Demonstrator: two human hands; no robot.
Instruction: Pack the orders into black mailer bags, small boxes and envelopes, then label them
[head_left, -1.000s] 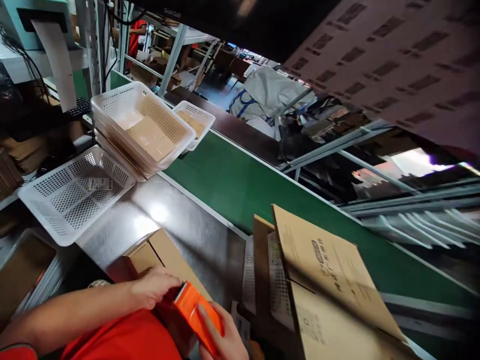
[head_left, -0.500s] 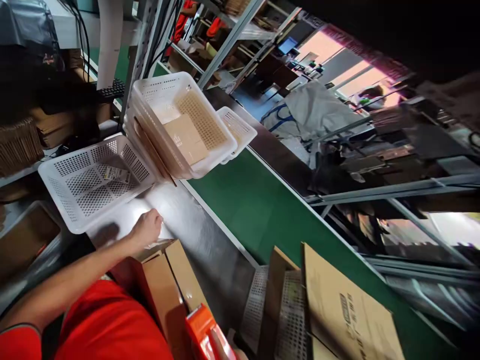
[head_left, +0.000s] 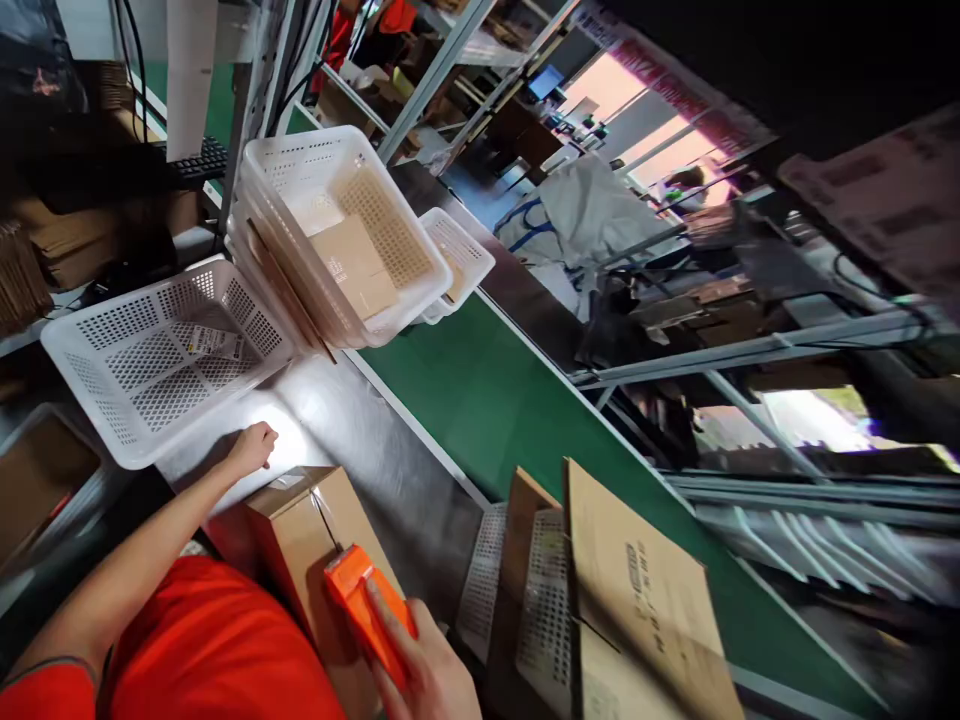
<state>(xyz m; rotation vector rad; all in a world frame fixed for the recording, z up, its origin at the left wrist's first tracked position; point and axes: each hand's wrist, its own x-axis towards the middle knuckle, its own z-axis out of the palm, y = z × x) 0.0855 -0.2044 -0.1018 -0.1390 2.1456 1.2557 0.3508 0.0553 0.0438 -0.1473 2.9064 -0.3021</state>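
Note:
A brown cardboard box [head_left: 296, 540] lies on the metal worktop [head_left: 405, 455] in front of my body. My right hand [head_left: 431, 660] is wrapped round an orange tape dispenser [head_left: 360, 590], whose front end rests on the box top along its seam. Clear tape shows at the box's far end. Just beyond that end, my left hand [head_left: 253, 448] is held in a loose fist above the worktop, apart from the box. Nothing shows in its fingers. Closest to it is a white perforated basket [head_left: 154, 415] with a printed label inside.
Stacked white baskets [head_left: 337, 300] hold flat cardboard beyond the worktop. A green conveyor belt [head_left: 465, 390] runs diagonally past it. At right, a large printed carton [head_left: 645, 590] stands beside more perforated baskets [head_left: 544, 600]. Metal shelving frames the left and the back.
My right hand has come further into view, moving the tape dispenser up and left along the box seam. My left hand has drawn away from the box's far end. The whole view has shifted.

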